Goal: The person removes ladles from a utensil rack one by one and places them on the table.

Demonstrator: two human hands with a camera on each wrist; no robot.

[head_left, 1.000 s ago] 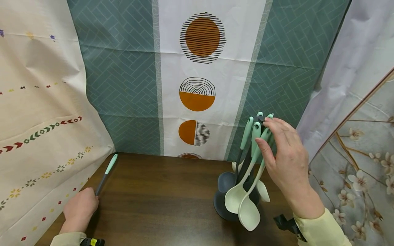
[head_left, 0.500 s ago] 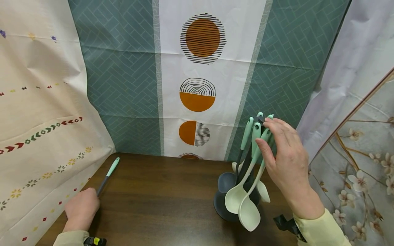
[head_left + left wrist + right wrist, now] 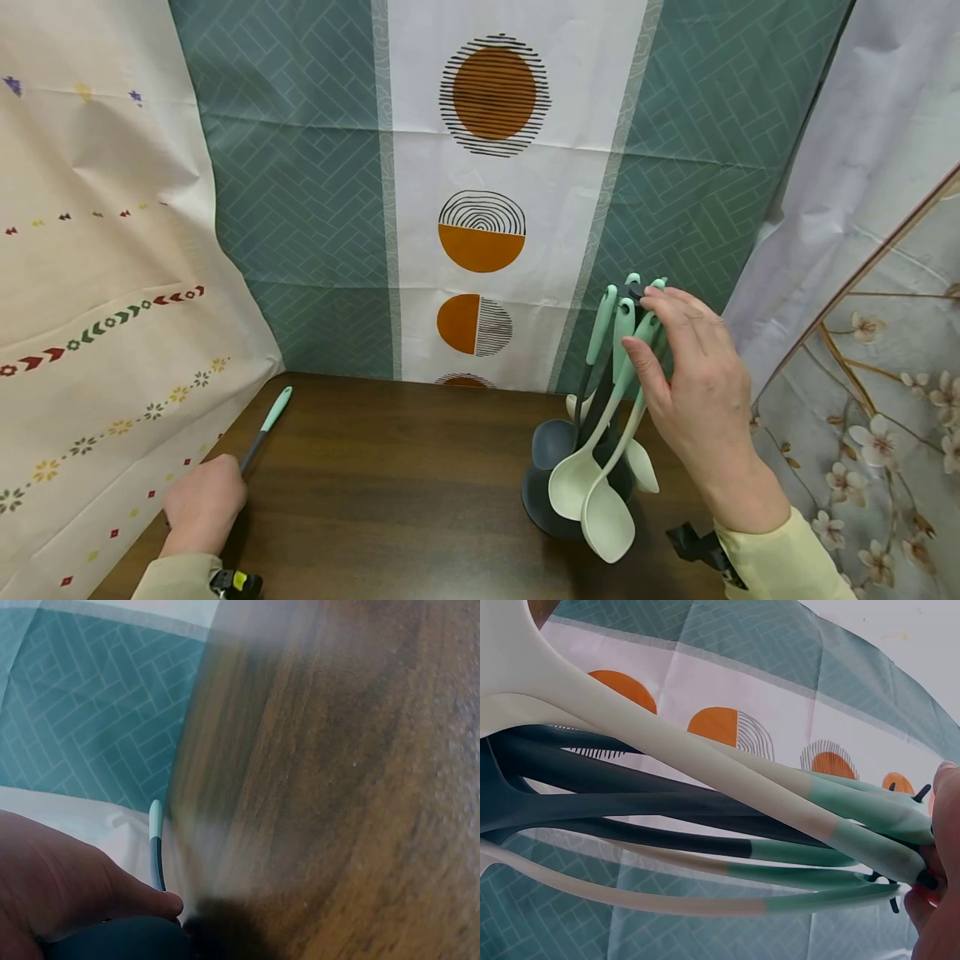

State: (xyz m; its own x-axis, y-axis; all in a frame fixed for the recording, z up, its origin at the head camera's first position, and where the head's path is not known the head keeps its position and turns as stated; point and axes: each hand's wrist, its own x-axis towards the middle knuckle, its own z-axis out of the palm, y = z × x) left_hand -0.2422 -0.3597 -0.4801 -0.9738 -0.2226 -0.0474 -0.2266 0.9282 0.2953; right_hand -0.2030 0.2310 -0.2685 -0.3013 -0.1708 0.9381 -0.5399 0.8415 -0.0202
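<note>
My left hand (image 3: 204, 504) grips a kitchen utensil (image 3: 258, 442) with a mint handle end and dark grey shaft, low at the table's left side. Its dark head (image 3: 120, 939) shows only partly under the hand in the left wrist view, so its kind is unclear. At the right, my right hand (image 3: 705, 392) holds the top of a dark utensil stand (image 3: 542, 512), fingers and thumb around the handle ends. Cream ladles (image 3: 607, 521) and a dark-headed utensil (image 3: 551, 444) hang there by mint handles (image 3: 877, 859). Black hooks (image 3: 922, 793) show beside the fingers.
The brown wooden table (image 3: 397, 492) spans between the hands. A green and white patterned cloth (image 3: 300, 208) hangs behind it. A cream cloth (image 3: 97, 333) borders the left, and a floral cloth (image 3: 877, 433) the right.
My left hand and its utensil have shifted very slightly to the right in the head view. The right hand and the stand look unchanged.
</note>
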